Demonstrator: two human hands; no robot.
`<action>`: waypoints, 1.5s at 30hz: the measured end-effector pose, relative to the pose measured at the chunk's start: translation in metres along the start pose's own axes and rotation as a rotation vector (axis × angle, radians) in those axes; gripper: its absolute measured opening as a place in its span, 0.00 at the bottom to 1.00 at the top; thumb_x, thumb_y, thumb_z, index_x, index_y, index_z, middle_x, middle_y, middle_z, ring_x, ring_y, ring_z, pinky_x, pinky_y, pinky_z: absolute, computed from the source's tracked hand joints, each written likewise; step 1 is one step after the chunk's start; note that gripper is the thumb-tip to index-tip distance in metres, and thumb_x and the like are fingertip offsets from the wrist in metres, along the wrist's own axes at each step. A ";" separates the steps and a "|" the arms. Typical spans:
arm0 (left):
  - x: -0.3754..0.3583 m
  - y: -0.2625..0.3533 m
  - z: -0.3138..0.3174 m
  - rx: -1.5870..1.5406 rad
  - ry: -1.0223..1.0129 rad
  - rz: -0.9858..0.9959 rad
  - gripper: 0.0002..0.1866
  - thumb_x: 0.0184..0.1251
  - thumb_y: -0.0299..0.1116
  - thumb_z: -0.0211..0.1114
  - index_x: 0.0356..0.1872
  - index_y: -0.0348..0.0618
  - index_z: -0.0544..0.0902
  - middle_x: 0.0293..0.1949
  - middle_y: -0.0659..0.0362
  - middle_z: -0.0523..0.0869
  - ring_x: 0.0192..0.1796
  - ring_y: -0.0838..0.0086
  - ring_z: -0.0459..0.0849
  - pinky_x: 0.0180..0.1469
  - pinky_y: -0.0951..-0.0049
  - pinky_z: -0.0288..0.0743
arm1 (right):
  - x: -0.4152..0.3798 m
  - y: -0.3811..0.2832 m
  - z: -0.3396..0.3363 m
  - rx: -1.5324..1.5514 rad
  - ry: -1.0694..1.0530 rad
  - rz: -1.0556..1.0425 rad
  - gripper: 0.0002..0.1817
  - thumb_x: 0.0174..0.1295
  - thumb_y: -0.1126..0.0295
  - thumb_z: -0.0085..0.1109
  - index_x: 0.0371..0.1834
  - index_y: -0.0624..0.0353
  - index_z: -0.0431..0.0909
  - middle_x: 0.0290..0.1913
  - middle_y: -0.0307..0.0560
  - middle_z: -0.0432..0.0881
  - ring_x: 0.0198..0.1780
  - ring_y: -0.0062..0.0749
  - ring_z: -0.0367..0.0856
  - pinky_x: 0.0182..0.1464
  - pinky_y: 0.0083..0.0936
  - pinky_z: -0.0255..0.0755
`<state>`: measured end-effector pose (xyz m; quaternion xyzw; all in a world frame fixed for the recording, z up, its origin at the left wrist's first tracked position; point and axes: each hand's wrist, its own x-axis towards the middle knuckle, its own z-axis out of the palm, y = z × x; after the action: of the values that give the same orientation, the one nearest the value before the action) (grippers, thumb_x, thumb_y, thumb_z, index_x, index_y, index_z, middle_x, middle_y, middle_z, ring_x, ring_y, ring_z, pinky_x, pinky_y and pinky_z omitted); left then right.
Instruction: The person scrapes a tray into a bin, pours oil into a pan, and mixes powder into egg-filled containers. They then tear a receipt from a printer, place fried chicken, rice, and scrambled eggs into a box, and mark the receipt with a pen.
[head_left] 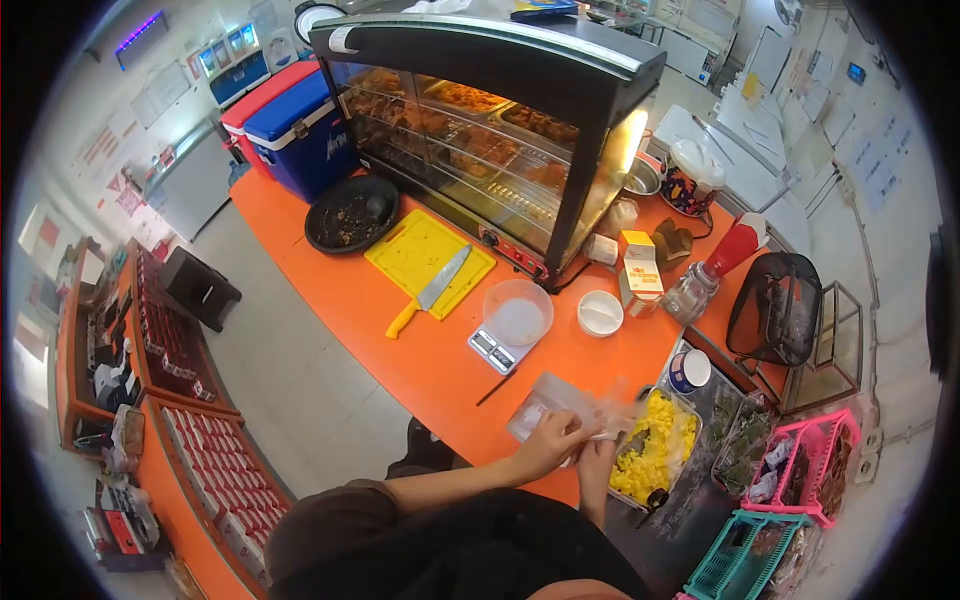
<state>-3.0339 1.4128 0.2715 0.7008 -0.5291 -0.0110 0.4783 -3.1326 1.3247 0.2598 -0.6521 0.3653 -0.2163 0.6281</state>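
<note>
My left hand [553,441] and my right hand [597,462] are close together at the counter's near edge. Both are closed on a thin, clear plastic bag [614,412], whose loose end spreads toward the right. Just beyond my left hand lies a clear plastic container [528,412]. To the right of my right hand, a metal tray [622,492] holds yellow chopped food [650,440], with a dark-handled utensil [655,499] at its near edge.
A digital scale [492,350] carries a clear bowl [518,312]. A knife [442,280] rests on a yellow cutting board [400,250], its handle overhanging. Behind stands a lit food warmer [560,250]. Pink [835,460] and teal baskets [735,550] are at right.
</note>
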 end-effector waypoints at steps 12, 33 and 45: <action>-0.008 -0.169 -0.170 -0.108 0.152 0.419 0.14 0.46 0.23 0.64 0.38 0.39 0.82 0.38 0.56 0.81 0.41 0.61 0.80 0.43 0.62 0.73 | 0.066 -0.045 0.217 1.103 0.055 -0.254 0.27 0.71 0.60 0.41 0.72 0.57 0.54 0.61 0.51 0.68 0.63 0.35 0.66 0.65 0.33 0.60; 0.255 -0.325 -0.250 0.262 -0.586 0.652 0.33 0.64 0.40 0.52 0.71 0.47 0.58 0.72 0.60 0.60 0.72 0.70 0.60 0.70 0.54 0.56 | 0.117 -0.076 0.275 0.788 0.656 -0.402 0.31 0.72 0.51 0.34 0.72 0.58 0.54 0.69 0.58 0.60 0.73 0.45 0.54 0.71 0.44 0.50; 0.368 -0.474 -0.335 1.223 0.030 1.331 0.35 0.69 0.44 0.42 0.74 0.46 0.47 0.76 0.62 0.50 0.76 0.70 0.47 0.75 0.60 0.39 | 0.128 -0.041 0.259 0.379 1.014 -0.181 0.34 0.66 0.47 0.44 0.65 0.65 0.65 0.62 0.60 0.67 0.64 0.47 0.67 0.64 0.40 0.66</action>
<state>-2.3513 1.3484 0.3102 0.3818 -0.7324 0.5602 -0.0635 -2.8505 1.3981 0.2465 -0.3704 0.5192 -0.6187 0.4589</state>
